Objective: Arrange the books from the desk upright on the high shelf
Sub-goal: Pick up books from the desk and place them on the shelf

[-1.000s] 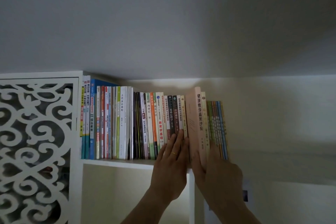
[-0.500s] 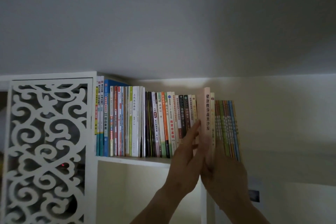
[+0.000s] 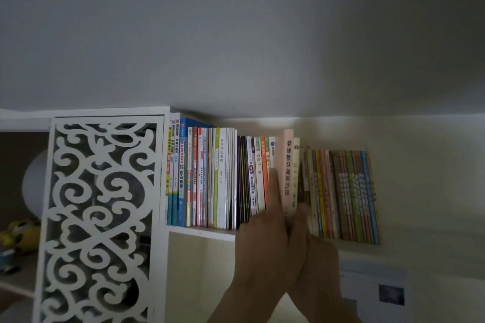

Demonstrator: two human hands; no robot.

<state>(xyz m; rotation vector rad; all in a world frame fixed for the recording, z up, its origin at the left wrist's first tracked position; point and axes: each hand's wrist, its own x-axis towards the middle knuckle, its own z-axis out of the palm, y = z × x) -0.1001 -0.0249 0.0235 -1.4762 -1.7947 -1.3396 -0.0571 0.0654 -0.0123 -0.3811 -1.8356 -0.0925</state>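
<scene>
Tall pale-pink paperback book w/ dark vertical lettering (image 3: 288, 165) upright in row on white high shelf (image 3: 202, 233), frame centre-right. Left hand (image 3: 265, 231) flat, fingers straight against its left face; right hand (image 3: 315, 252) low on its right side, grip unclear. White fretwork panel (image 3: 102, 217) lower left.

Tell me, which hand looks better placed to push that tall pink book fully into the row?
Probably the left hand: its straight fingers lie flat along the pink book. The right hand sits lower, mostly hidden behind it.
</scene>
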